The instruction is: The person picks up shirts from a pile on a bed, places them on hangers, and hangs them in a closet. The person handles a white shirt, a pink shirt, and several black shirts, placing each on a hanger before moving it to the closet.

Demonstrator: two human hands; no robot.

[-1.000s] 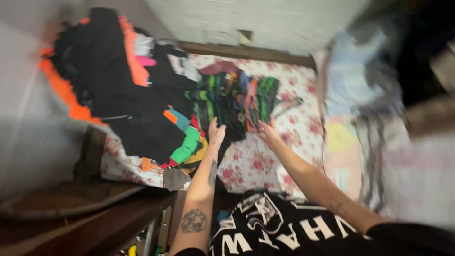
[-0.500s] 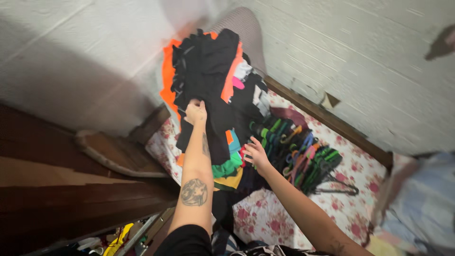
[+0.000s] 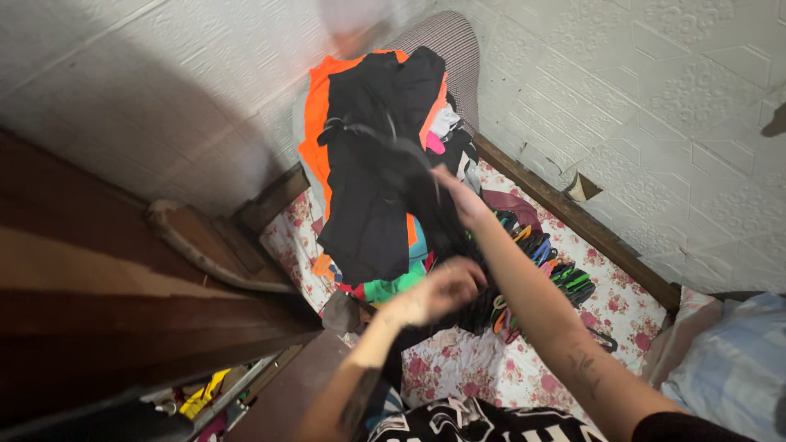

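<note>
The right hand, at frame centre, grips a black garment and lifts it off the clothes pile heaped against the wall. The left hand, below it and blurred, appears closed on the garment's lower edge, probably to free it. Coloured hangers lie beside them on the floral sheet.

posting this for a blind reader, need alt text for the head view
Seen from above, a person's right hand and left hand pull a black garment from a pile of clothes on a floral-sheeted bed. Coloured hangers lie beside the pile, by a white textured wall.
</note>
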